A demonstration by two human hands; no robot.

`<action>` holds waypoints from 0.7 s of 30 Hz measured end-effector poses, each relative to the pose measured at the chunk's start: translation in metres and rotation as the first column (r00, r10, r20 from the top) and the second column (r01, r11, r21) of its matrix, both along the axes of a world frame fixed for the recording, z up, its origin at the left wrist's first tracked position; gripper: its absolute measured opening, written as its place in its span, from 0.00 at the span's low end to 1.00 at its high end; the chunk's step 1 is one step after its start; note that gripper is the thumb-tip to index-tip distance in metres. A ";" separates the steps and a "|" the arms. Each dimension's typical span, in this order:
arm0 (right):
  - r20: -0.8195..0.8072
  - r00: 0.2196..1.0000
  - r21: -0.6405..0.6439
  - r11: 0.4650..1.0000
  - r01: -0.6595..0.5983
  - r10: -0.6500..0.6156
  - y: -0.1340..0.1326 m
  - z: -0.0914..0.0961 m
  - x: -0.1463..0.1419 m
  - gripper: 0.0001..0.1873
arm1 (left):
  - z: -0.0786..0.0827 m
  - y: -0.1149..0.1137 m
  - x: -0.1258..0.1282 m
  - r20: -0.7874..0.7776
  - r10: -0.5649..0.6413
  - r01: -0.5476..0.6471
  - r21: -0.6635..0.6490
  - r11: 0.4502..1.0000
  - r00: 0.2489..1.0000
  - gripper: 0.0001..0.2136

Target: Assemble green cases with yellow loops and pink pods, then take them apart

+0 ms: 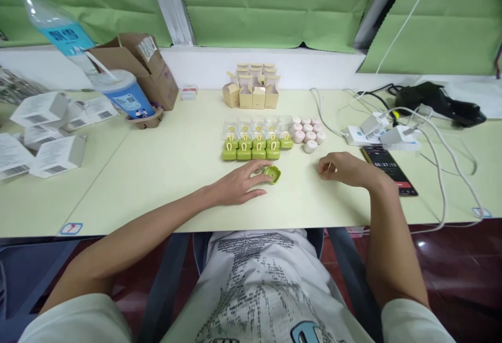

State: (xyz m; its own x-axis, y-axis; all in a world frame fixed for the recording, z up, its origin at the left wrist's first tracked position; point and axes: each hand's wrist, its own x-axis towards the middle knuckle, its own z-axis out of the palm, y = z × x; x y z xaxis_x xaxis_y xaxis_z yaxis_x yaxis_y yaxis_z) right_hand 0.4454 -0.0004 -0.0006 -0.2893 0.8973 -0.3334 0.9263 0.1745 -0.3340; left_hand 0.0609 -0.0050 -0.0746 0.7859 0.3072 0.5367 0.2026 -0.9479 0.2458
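My left hand [241,182] lies on the pale table [164,175] with its fingers stretched out, fingertips touching a small green heart-shaped case [272,174]. My right hand [343,169] rests on the table to the right, fingers curled inward; whether it holds anything is hidden. Just beyond the hands stands a block of green cases [251,149] with clear lids [254,126] behind them. Pink round pieces [308,133] lie to the right of that block. Several small tan boxes [253,89] stand further back.
A phone showing a timer [389,169] lies right of my right hand, beside white chargers and cables [386,134]. At the left are white barcode boxes [43,134], a blue cup [127,97], a cardboard box [147,66] and a water bottle [58,26].
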 end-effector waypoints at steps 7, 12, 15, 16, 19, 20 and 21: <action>-0.296 0.941 0.171 0.978 -0.116 0.163 -0.017 0.010 -0.036 0.06 | 0.002 0.001 -0.004 0.016 -0.049 0.052 -0.278 0.959 0.999 0.06; -0.559 0.714 0.348 0.901 -0.260 0.422 -0.036 0.022 -0.095 0.07 | 0.009 -0.003 -0.003 0.043 -0.024 0.039 -0.367 0.930 0.999 0.11; -0.555 0.666 0.445 0.854 -0.268 0.498 -0.034 0.011 -0.117 0.07 | 0.010 -0.003 -0.005 0.039 0.022 -0.003 -0.423 0.906 0.999 0.19; -0.536 0.667 0.473 0.839 -0.271 0.517 -0.033 0.006 -0.122 0.07 | 0.009 -0.003 -0.006 0.055 0.039 -0.010 -0.456 0.890 0.998 0.21; -0.473 0.693 0.534 0.803 -0.265 0.544 -0.028 -0.008 -0.128 0.08 | 0.007 -0.002 -0.008 0.141 0.076 0.021 -0.586 0.810 0.987 0.24; -0.453 0.698 0.550 0.790 -0.271 0.554 -0.027 -0.012 -0.129 0.09 | 0.006 -0.002 -0.008 0.170 0.081 0.044 -0.627 0.778 0.982 0.25; -0.432 0.700 0.564 0.776 -0.282 0.568 -0.027 -0.015 -0.130 0.09 | 0.006 -0.002 -0.008 0.192 0.081 0.069 -0.664 0.745 0.978 0.27</action>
State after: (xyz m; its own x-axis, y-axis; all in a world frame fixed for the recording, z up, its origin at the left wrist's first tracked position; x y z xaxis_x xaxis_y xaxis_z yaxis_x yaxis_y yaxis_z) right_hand 0.3158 -0.0269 -0.0157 -0.6745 0.6231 0.3959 0.3805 0.7530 -0.5369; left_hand 0.0529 -0.0067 -0.0685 0.6841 0.6478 0.3352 0.0845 -0.5268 0.8458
